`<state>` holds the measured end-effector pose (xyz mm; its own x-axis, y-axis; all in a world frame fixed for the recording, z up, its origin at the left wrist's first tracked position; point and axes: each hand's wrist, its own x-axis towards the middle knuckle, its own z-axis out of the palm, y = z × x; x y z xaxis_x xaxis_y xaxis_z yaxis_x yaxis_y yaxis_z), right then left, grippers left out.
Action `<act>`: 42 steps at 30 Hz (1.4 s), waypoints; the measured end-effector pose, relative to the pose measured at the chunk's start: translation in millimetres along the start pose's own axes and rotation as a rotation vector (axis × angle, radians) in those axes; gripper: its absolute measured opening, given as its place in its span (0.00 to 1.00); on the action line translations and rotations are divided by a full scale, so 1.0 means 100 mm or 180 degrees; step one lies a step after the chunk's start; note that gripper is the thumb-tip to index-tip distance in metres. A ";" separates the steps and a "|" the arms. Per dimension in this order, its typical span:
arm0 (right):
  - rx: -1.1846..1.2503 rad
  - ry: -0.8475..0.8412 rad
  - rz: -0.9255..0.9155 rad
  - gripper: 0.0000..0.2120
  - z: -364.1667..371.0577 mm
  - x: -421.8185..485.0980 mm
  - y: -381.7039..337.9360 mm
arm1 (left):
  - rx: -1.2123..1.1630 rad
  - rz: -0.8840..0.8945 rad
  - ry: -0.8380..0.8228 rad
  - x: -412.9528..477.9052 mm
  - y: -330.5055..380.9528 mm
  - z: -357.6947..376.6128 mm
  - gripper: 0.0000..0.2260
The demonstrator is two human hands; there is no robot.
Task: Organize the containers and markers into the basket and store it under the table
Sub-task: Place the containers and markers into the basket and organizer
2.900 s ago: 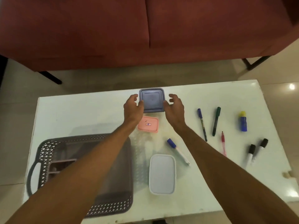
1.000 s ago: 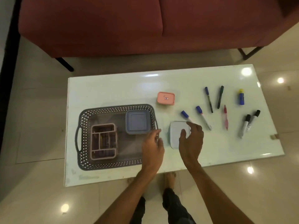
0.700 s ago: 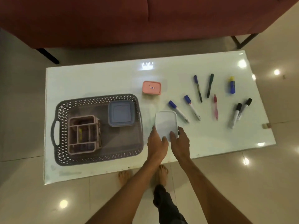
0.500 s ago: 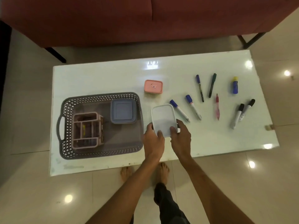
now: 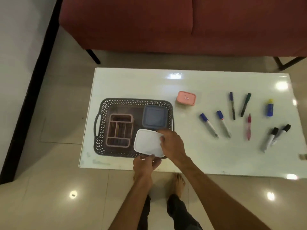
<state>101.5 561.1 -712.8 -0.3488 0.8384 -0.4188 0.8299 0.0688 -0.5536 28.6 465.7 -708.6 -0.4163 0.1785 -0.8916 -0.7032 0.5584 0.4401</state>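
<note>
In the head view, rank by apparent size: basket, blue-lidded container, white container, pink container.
1. Basket
2. White container and blue-lidded container: too close to rank; the white one is held in both hands, nearer the camera.
3. Pink container

Dim room, ceiling-light glare on table (image 5: 207, 83), soft focus

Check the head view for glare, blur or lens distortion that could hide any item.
Head view: ceiling-light glare spots sit on the glossy table and floor, none over an item. Focus is soft, so the pink container label is unreadable. Wide-angle bending curves the table edges. The white container, held in both hands, covers part of the basket.
</note>
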 end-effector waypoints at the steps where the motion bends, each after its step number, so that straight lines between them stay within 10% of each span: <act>1: -0.0122 -0.0042 -0.0018 0.20 0.05 0.04 -0.01 | -0.0112 -0.0085 -0.0105 0.04 0.01 -0.01 0.11; 15: -0.1109 -0.0143 -0.0158 0.21 0.26 0.24 -0.07 | 0.0045 -0.0698 -0.0791 0.29 0.28 -0.13 0.10; 22: -0.0649 0.0874 -0.0096 0.09 -0.22 0.32 -0.09 | 0.0665 0.0258 -0.0329 0.04 0.60 0.14 0.08; 34: 0.0729 0.1286 0.0883 0.17 -0.83 1.19 0.47 | 0.2182 0.2471 -0.0804 0.56 1.36 1.85 0.11; 42: 0.0964 0.0864 0.1156 0.23 -0.78 1.70 0.88 | 0.3568 0.2269 -0.0816 1.23 1.46 2.53 0.22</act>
<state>149.4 751.9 -776.8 0.0950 0.8915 -0.4430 0.6996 -0.3764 -0.6074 20.9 773.8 -781.1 -0.2854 0.7803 -0.5565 0.5148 0.6146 0.5977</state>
